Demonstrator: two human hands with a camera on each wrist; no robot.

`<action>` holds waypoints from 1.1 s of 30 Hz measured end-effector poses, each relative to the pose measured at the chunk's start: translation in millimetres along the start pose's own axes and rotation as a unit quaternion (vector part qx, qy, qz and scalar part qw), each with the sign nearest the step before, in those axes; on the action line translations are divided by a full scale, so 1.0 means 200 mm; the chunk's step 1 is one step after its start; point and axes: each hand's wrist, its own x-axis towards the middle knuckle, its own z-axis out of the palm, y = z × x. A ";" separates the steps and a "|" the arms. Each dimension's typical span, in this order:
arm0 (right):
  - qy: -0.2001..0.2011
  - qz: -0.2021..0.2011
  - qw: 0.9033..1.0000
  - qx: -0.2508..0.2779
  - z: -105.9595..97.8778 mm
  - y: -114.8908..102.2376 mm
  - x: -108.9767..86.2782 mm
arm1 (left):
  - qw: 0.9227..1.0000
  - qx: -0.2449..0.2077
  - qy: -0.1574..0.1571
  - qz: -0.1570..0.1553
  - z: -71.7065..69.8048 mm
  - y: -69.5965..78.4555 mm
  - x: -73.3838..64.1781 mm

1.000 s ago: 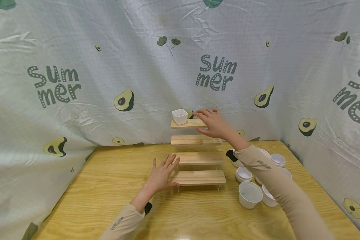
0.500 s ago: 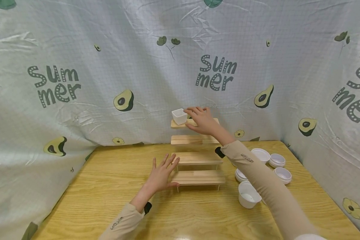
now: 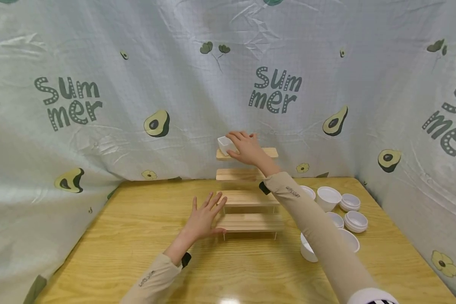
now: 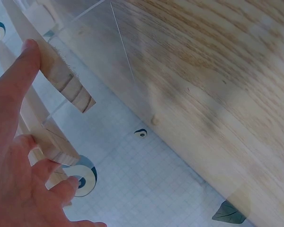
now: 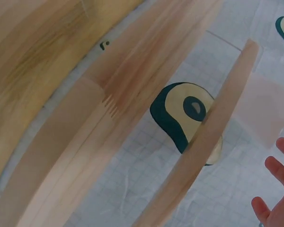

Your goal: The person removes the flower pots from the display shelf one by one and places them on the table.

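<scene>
A small white square cup (image 3: 223,145) stands at the left end of the top board of a tiered wooden shelf stand (image 3: 251,198). Over the cup's right side reaches my right hand (image 3: 248,150), covering part of it in the head view. The right wrist view shows this hand's fingers (image 5: 278,168) spread beside the pale cup (image 5: 262,111), with no curl around it. My left hand (image 3: 201,221) is at the stand's left ends, fingers spread. In the left wrist view its thumb touches one board (image 4: 61,78), and other fingers rest against the board behind.
To the right of the stand, several white round tubs and bowls (image 3: 328,196) stand on the wooden table (image 3: 137,249), partly hidden by the right sleeve (image 3: 315,228). A printed cloth (image 3: 197,97) hangs behind and at the sides.
My right hand has moved left along the top board to the square cup. The left hand stays at the stand's left ends. The head view has shifted slightly.
</scene>
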 end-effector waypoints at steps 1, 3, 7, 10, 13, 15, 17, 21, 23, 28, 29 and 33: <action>-0.002 0.004 1.000 0.000 0.00 0.00 0.01 | 1.000 0.005 0.001 0.001 0.00 0.00 0.00; -0.007 0.011 1.000 0.002 0.01 -0.01 0.02 | 1.000 0.010 0.003 0.003 0.00 -0.01 0.00; -0.014 0.021 1.000 0.007 0.03 -0.01 0.02 | 1.000 0.012 0.003 0.005 0.01 -0.01 0.00; -0.017 0.027 0.999 0.011 0.04 -0.01 0.03 | 1.000 0.009 0.001 0.004 0.01 -0.01 -0.01; -0.020 0.033 0.999 0.015 0.05 -0.01 0.04 | 1.000 0.007 -0.001 0.004 0.00 -0.01 -0.01; -0.024 0.036 0.999 0.013 0.05 -0.01 0.05 | 1.000 0.008 -0.004 0.003 0.00 -0.01 -0.01; -0.030 0.038 0.999 0.010 0.05 -0.01 0.06 | 1.000 0.008 -0.007 0.003 -0.01 -0.01 -0.01; -0.047 0.045 0.998 0.005 0.07 -0.01 0.07 | 1.000 0.008 -0.008 0.007 -0.02 -0.01 -0.01; -0.057 0.050 0.997 0.006 0.07 -0.01 0.07 | 1.000 0.009 -0.006 0.010 -0.02 -0.01 -0.01; -0.062 0.056 0.997 0.003 0.08 -0.03 0.08 | 1.000 0.014 -0.002 0.012 -0.01 0.00 -0.01; -0.059 0.054 0.997 0.002 0.08 -0.03 0.08 | 1.000 0.014 -0.002 0.011 -0.01 0.00 -0.01; -0.044 0.049 0.998 0.008 0.09 -0.04 0.08 | 1.000 0.015 -0.003 0.009 -0.01 -0.01 -0.02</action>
